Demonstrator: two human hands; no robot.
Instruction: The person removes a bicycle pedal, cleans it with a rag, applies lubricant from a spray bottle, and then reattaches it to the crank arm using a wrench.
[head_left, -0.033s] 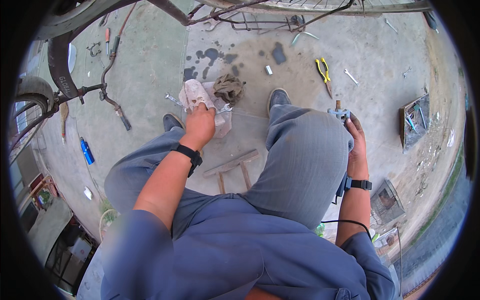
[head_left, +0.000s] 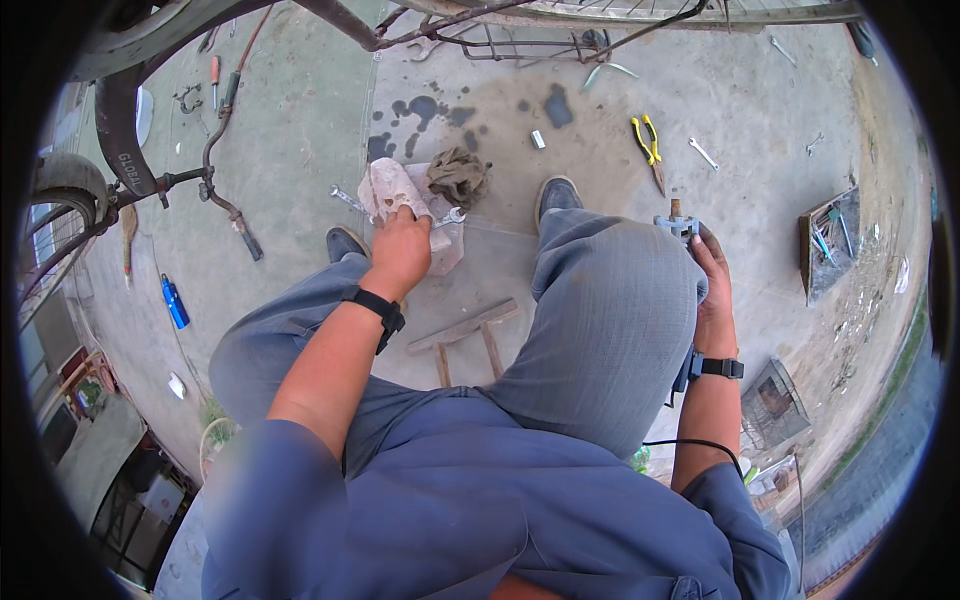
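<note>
My left hand [head_left: 401,252] reaches down between my knees, its curled fingers on a pale pink lump [head_left: 390,188] with brown spots; whether it is stone or cloth I cannot tell. Beneath lies a pinkish slab [head_left: 449,252]. A wrench shows on both sides of the lump, one end [head_left: 345,198] at its left and a jaw [head_left: 455,216] at its right. A crumpled brown rag [head_left: 459,178] sits alongside. Beside my right knee, my right hand [head_left: 711,268] is closed on a grey metal clamp-like part [head_left: 678,226] with a rusty bolt upright; my knee hides some of the grip.
A bicycle frame [head_left: 130,140] spans the top and left. On the concrete lie yellow-handled pliers [head_left: 647,150], a small wrench [head_left: 703,153], a silver cylinder [head_left: 537,140], a screwdriver [head_left: 215,78] and a blue bottle [head_left: 174,301]. A tool box [head_left: 829,245] stands right; a wooden piece [head_left: 465,328] lies between my legs.
</note>
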